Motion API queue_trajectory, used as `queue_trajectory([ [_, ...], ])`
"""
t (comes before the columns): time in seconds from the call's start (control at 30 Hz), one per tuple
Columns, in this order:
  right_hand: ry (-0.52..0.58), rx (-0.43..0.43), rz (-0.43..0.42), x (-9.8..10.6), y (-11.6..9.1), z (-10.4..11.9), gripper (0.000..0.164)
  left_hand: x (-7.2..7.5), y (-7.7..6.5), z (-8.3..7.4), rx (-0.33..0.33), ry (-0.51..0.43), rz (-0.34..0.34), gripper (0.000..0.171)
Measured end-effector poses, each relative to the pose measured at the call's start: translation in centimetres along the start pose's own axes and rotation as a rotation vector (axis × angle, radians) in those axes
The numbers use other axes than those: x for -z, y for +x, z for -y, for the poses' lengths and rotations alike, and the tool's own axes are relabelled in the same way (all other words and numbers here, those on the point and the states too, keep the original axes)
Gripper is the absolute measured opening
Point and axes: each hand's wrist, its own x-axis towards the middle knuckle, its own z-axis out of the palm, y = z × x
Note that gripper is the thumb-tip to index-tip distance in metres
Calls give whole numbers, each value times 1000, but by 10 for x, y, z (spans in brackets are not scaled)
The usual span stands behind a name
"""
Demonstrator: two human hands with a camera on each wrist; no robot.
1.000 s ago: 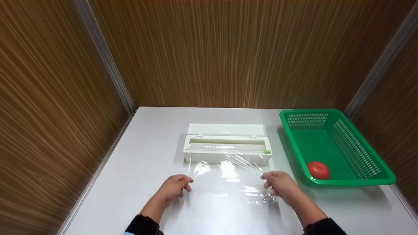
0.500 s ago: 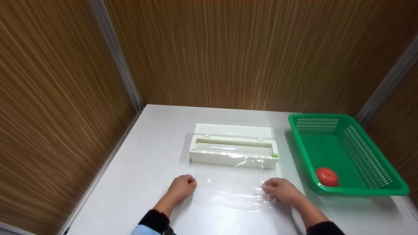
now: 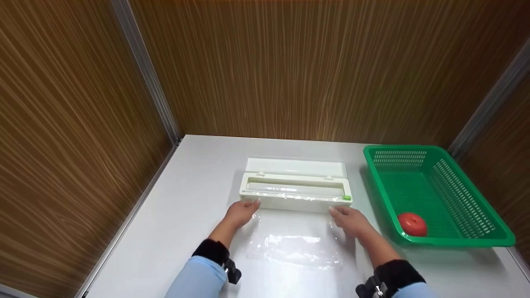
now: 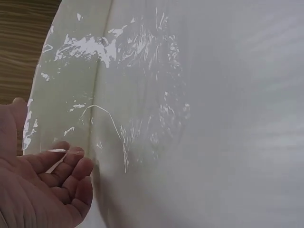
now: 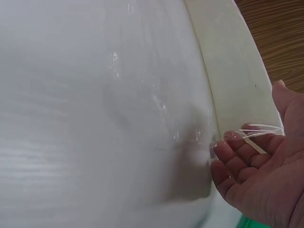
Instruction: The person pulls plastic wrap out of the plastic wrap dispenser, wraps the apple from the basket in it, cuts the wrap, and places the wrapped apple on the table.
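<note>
A clear sheet of cling film (image 3: 290,250) runs from the front edge of a white cling film dispenser (image 3: 300,205) onto the white table (image 3: 198,182). My left hand (image 3: 242,213) is at the dispenser's front left corner; in the left wrist view its fingers (image 4: 78,166) bend loosely at the film's edge, the thumb apart from them. At the front right corner is my right hand (image 3: 350,221). Stretched film strands (image 5: 259,130) cross its index finger in the right wrist view, and the thumb stands apart there too. The film's exact contact is hard to see.
Behind the dispenser its lid (image 3: 296,167) lies tipped back, and a green slider (image 3: 347,197) sits at the right end of the front edge. A green basket (image 3: 381,203) with a red tomato (image 3: 413,224) stands on the right. Wood-patterned panels (image 3: 265,70) enclose the table.
Both hands have gone forward from the pulled-out film to the dispenser's front corners. The film, earlier held up between them, now lies lower over the table. Basket and dispenser stay put.
</note>
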Motion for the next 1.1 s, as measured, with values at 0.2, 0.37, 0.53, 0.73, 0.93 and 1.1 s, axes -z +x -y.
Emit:
queue_trajectory([
  [0.2,191,-68,-94,-4,12,4,50,-13,12,-10,47,-147,-75,62],
  [0.37,191,-78,-175,-10,18,6,36,-16,18,-10,30,-217,-149,48],
  [0.53,131,-57,-219,-15,21,8,32,-18,24,-9,-1,-247,-211,39],
  [0.73,175,-86,-205,-17,21,15,27,-18,25,-12,-12,-268,-231,35],
  [0.93,293,-100,-175,-15,17,19,28,-14,20,-11,7,-387,-169,36],
  [1.1,406,-91,-128,-13,15,23,32,-10,19,-11,14,-502,-101,37],
])
